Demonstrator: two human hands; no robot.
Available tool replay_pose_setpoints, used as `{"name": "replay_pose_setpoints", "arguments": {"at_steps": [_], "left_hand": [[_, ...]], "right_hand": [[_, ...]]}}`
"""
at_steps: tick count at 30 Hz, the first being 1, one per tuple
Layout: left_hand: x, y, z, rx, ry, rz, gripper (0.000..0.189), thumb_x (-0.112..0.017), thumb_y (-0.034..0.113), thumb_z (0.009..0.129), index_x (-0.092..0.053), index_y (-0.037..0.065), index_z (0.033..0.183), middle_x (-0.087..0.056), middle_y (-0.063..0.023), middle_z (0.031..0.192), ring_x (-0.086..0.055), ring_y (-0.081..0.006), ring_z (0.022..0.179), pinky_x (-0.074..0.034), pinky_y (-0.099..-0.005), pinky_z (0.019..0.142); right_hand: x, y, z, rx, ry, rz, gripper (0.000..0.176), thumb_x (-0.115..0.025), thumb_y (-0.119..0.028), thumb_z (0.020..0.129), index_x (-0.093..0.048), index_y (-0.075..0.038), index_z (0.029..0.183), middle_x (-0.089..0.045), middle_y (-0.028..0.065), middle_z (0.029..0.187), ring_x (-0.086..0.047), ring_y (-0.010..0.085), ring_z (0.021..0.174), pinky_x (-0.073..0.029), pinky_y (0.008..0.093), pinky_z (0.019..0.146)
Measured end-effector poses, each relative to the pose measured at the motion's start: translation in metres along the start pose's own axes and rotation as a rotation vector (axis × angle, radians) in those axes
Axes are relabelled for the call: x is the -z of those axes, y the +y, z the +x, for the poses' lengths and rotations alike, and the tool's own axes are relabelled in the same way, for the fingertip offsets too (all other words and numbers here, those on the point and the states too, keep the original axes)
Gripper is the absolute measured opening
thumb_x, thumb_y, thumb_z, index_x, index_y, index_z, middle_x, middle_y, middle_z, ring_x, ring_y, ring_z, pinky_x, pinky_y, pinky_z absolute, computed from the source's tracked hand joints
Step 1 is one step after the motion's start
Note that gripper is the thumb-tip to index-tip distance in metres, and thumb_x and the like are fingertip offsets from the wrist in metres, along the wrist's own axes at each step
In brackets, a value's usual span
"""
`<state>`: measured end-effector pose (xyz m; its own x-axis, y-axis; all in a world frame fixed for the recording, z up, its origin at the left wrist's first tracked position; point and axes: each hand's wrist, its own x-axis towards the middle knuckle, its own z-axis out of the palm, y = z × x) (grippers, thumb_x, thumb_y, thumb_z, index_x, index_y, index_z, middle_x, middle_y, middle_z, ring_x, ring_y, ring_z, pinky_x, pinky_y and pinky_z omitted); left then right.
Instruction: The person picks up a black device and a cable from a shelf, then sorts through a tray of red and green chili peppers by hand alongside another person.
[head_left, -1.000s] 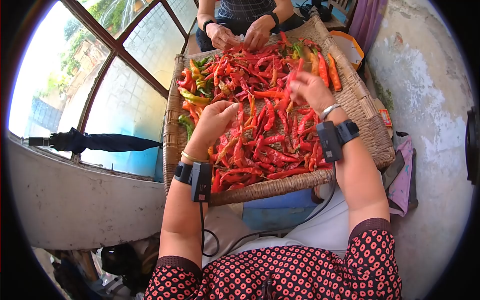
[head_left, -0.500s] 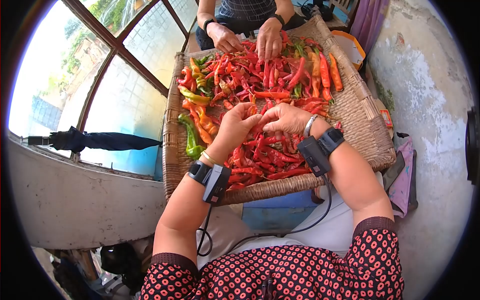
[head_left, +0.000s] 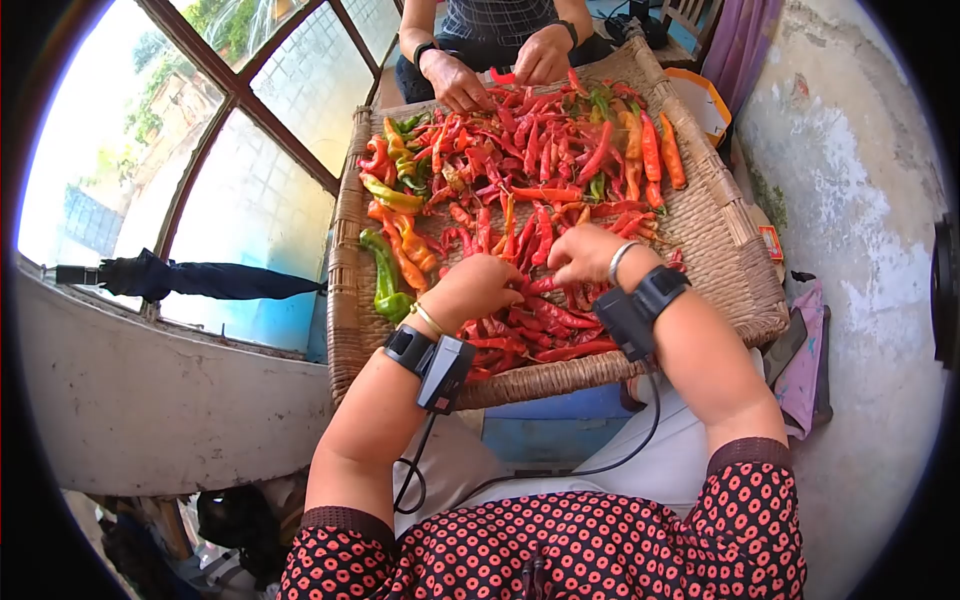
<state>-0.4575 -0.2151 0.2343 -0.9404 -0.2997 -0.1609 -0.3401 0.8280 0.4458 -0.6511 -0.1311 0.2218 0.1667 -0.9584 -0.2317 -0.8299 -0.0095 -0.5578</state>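
Red peppers (head_left: 550, 315) lie heaped on a woven tray (head_left: 715, 210). My left hand (head_left: 478, 288) is over the near heap, fingers curled down; whatever they hold is hidden. To its right, my right hand (head_left: 590, 254) has its fingers bent together above the peppers, and I cannot make out anything between them. The two hands are apart. At the tray's left side lie a green pepper (head_left: 384, 278), a yellow-green pepper (head_left: 391, 195) and orange peppers (head_left: 410, 246). More orange peppers (head_left: 671, 152) lie at the far right.
Across the tray, another person's hands (head_left: 543, 55) work at the far peppers, one near a red pepper. A folded dark umbrella (head_left: 230, 281) points toward the tray's left edge by the window. A wall (head_left: 840, 200) stands at right, with a pink cloth (head_left: 803, 370) beside the tray.
My hands have moved apart, the left down toward the near heap and the right slightly right. The other person's right-side hand has lifted back, with a red pepper now beside it.
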Motion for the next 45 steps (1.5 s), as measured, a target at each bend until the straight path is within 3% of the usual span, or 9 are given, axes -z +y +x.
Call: {"name": "replay_pose_setpoints", "arguments": {"at_steps": [5, 17, 21, 23, 25, 27, 31, 35, 45], "left_hand": [[-0.002, -0.001, 0.0, -0.049, 0.002, -0.055, 0.021, -0.062, 0.022, 0.069, -0.065, 0.009, 0.085, -0.062, -0.0118, 0.076, -0.059, -0.0285, 0.073, -0.046, -0.0364, 0.066], [0.013, -0.006, 0.002, 0.298, 0.431, -0.69, 0.012, -0.058, 0.012, 0.075, -0.059, 0.0, 0.078, -0.058, -0.0049, 0.063, -0.052, -0.0096, 0.05, -0.043, -0.0245, 0.047], [0.028, 0.006, -0.004, 0.358, 0.406, -0.945, 0.01, -0.056, 0.011, 0.079, -0.056, 0.001, 0.075, -0.057, -0.0022, 0.065, -0.049, -0.0061, 0.049, -0.04, -0.0202, 0.044], [0.024, 0.003, -0.002, 0.34, 0.415, -1.022, 0.01, -0.055, 0.011, 0.08, -0.055, 0.002, 0.077, -0.058, -0.0026, 0.066, -0.049, -0.006, 0.049, -0.04, -0.0194, 0.045], [0.021, 0.0, -0.001, 0.326, 0.424, -1.099, 0.009, -0.055, 0.011, 0.08, -0.055, 0.002, 0.079, -0.058, -0.003, 0.067, -0.049, -0.0059, 0.049, -0.04, -0.0186, 0.045], [0.021, -0.001, 0.003, 0.276, 0.544, -1.175, 0.009, -0.055, 0.011, 0.081, -0.054, 0.002, 0.081, -0.058, -0.0034, 0.068, -0.049, -0.0049, 0.05, -0.039, -0.0175, 0.044], [0.012, -0.007, 0.01, 0.215, 0.646, -0.996, 0.014, -0.055, 0.012, 0.082, -0.055, -0.002, 0.087, -0.059, -0.0032, 0.071, -0.054, -0.0092, 0.06, -0.044, -0.0206, 0.052], [0.02, -0.009, -0.009, 0.259, 0.393, 0.082, 0.027, -0.063, 0.026, 0.07, -0.06, 0.004, 0.085, -0.061, -0.0119, 0.07, -0.059, -0.0269, 0.066, -0.047, -0.0358, 0.059], [0.022, -0.012, -0.019, 0.229, -0.029, 0.197, 0.017, -0.062, 0.025, 0.066, -0.063, 0.008, 0.07, -0.06, -0.0107, 0.067, -0.058, -0.0272, 0.067, -0.045, -0.0363, 0.058]], "right_hand": [[-0.002, -0.024, 0.004, -0.106, -0.107, -0.244, 0.02, -0.065, -0.019, 0.063, -0.065, -0.008, 0.08, -0.063, 0.011, 0.076, -0.06, 0.026, 0.077, -0.047, 0.0354, 0.068], [0.041, 0.011, -0.019, -0.159, 0.065, 0.334, 0.021, -0.064, -0.019, 0.063, -0.064, -0.002, 0.076, -0.062, 0.0075, 0.066, -0.057, 0.0141, 0.063, -0.044, 0.0274, 0.061], [0.035, 0.024, -0.01, -0.153, 0.381, 0.516, 0.019, -0.063, -0.017, 0.068, -0.064, -0.001, 0.077, -0.062, 0.0087, 0.067, -0.058, 0.0144, 0.066, -0.045, 0.0266, 0.061], [0.031, 0.021, 0.0, -0.153, 0.915, 0.559, 0.018, -0.064, -0.016, 0.069, -0.064, -0.001, 0.078, -0.062, 0.0096, 0.067, -0.058, 0.0152, 0.066, -0.045, 0.0274, 0.062], [0.034, 0.011, -0.009, -0.204, 0.857, 0.436, 0.021, -0.064, -0.02, 0.069, -0.065, -0.002, 0.079, -0.062, 0.0094, 0.068, -0.058, 0.0155, 0.065, -0.046, 0.0287, 0.064], [0.034, -0.001, -0.013, -0.072, 0.162, 0.32, 0.022, -0.063, -0.019, 0.071, -0.064, -0.001, 0.083, -0.063, 0.0074, 0.074, -0.058, 0.0131, 0.069, -0.046, 0.0264, 0.065], [0.014, -0.031, -0.009, -0.147, -0.37, 0.048, 0.028, -0.065, -0.027, 0.068, -0.064, -0.002, 0.082, -0.063, 0.0103, 0.069, -0.06, 0.0181, 0.065, -0.047, 0.0307, 0.061], [0.003, -0.051, -0.006, -0.147, -0.456, -0.291, 0.032, -0.067, -0.035, 0.066, -0.064, -0.006, 0.079, -0.063, 0.0104, 0.074, -0.06, 0.025, 0.073, -0.046, 0.0366, 0.066], [0.002, -0.022, -0.005, 0.03, -0.275, -0.071, 0.016, -0.062, -0.019, 0.061, -0.06, -0.005, 0.068, -0.059, 0.0105, 0.064, -0.056, 0.0262, 0.062, -0.044, 0.0361, 0.056]]}}
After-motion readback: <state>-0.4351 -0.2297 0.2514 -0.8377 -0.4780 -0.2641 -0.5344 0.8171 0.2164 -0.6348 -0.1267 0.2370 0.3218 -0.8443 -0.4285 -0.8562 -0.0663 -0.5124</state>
